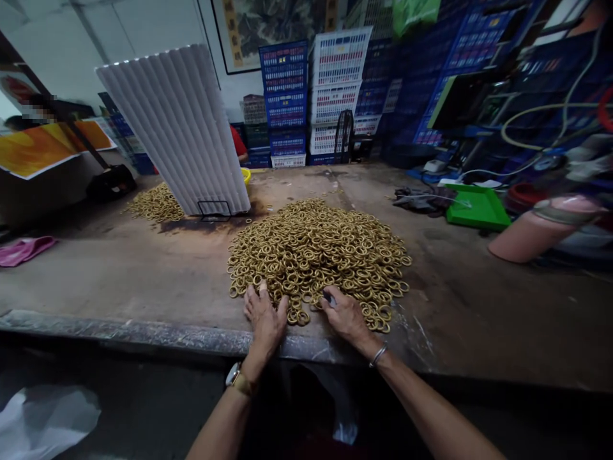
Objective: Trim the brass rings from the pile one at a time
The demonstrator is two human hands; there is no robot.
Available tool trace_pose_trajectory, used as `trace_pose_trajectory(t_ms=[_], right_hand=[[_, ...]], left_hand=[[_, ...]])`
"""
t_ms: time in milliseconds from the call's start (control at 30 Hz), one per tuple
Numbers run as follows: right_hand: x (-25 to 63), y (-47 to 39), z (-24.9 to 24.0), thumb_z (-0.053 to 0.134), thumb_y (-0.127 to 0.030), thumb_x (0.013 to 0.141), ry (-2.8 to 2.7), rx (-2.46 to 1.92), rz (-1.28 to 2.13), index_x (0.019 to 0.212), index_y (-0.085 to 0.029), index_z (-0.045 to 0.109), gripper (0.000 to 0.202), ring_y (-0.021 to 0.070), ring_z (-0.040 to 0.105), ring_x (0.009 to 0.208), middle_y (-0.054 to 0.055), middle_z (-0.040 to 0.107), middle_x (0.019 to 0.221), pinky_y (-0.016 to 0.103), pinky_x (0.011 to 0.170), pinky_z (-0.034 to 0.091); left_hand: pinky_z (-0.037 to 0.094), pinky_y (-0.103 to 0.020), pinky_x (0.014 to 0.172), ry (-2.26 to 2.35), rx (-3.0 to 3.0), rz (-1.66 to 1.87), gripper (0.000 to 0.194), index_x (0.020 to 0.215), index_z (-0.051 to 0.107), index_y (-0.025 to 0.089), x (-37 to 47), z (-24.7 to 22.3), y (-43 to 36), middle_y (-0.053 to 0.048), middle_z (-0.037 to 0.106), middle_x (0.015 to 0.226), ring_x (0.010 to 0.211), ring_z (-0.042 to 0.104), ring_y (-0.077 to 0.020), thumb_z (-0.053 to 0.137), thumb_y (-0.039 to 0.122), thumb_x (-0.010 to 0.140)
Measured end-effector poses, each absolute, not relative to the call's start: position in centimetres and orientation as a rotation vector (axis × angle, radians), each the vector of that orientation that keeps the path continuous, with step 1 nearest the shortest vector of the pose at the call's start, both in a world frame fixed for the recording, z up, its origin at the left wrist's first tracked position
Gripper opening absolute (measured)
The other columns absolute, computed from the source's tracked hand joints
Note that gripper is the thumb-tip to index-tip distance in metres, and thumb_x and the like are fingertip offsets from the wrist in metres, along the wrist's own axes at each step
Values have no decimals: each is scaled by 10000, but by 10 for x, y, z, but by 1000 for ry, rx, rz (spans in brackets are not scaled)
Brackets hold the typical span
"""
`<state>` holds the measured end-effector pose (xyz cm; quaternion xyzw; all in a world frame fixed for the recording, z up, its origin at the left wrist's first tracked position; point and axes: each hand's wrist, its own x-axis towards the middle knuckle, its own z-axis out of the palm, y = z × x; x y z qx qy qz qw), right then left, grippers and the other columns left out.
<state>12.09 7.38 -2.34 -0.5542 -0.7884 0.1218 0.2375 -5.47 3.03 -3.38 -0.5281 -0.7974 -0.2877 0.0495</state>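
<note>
The rings (316,249) lie heaped mid-frame on the table (143,281) — left hand (263,314) spread at their lower edge, right hand (345,316) pinching a dark bit (329,298) — light, low fingertips should handle them best.

Left hand (265,319): wristwatch (233,374) worn at the wrist, pale face, broad gold-toned band (243,384). Right hand (347,316): slim silver-toned bangle (378,354) at the wrist. Both forearms (220,421) bare.

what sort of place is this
Probably a workshop or small factory: a big heap of gold-coloured rings lies on a worn table, with stacked crates beyond.
</note>
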Motion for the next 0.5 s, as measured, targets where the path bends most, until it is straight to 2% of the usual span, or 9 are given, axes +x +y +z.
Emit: trace_pose_trajectory(t_ms=[133, 300, 400, 500], right_hand=[[126, 71, -22, 450, -284, 832, -2162, -1489, 320, 965, -202, 566, 195, 161, 603, 755, 37, 658, 835, 234, 656, 383], [128, 53, -24, 442, -283, 849, -2161, -1370, 266, 1025, -184, 544, 226, 172, 566, 896, 75, 619, 980, 249, 740, 390], [121, 35, -24, 443, -301, 856, -2264, -1301, 355, 996, -196, 547, 204, 165, 569, 865, 62, 625, 940, 244, 735, 382], [113, 24, -21, 466, -314, 844, -2361, -1409, 402, 1010, -214, 535, 205, 172, 570, 845, 53, 619, 935, 248, 700, 367]], left_hand=[[275, -560, 920, -2416, -1642, -936, 582, 1256, 384, 79, -41, -32, 42, -272, 309, 1317, 1227, 272, -380, 458, 427, 795], [262, -550, 938, -2393, -1687, -1077, 515, 1236, 408, 107, -31, -38, 49, -242, 321, 1319, 1232, 282, -358, 458, 382, 804], [277, -504, 958, -2295, -1706, -1238, 391, 1147, 489, 135, -35, -39, 45, -199, 386, 1273, 1207, 331, -313, 455, 330, 810], [297, -448, 971, -2190, -1641, -1345, 299, 1039, 553, 161, -53, -34, 37, -154, 443, 1204, 1158, 390, -272, 470, 321, 800]])
